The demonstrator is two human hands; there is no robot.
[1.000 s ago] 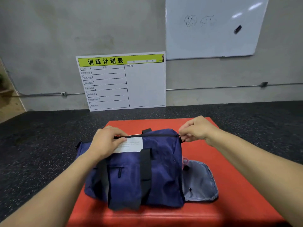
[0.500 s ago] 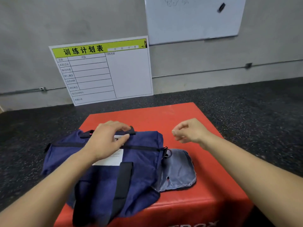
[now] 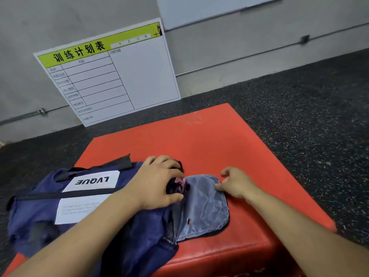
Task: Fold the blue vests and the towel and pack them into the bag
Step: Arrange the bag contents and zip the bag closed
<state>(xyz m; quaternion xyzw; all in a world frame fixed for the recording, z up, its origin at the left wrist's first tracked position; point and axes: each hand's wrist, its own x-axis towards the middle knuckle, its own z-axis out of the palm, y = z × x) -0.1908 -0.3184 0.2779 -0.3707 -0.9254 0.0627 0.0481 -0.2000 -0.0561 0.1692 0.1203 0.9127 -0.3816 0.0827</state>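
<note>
A navy blue bag (image 3: 60, 208) with black straps and a white LVQUE label lies on its side on the red box (image 3: 199, 140), its left part hanging over the box edge. My left hand (image 3: 157, 184) grips the bag's right end, fingers curled over it. A grey lined flap (image 3: 201, 204) lies open flat on the box to the right of the bag. My right hand (image 3: 235, 183) pinches the flap's upper right edge. No vests or towel are in sight; the bag's inside is hidden.
The red box stands on a dark speckled floor (image 3: 309, 108). A white schedule board with a yellow-green header (image 3: 111, 72) leans on the grey wall behind. A whiteboard's lower edge (image 3: 209, 11) shows at the top.
My right hand let go at the bag's top right corner and dropped to the grey flap. My left hand slid from the bag's top to its right end. The camera tilted down.
</note>
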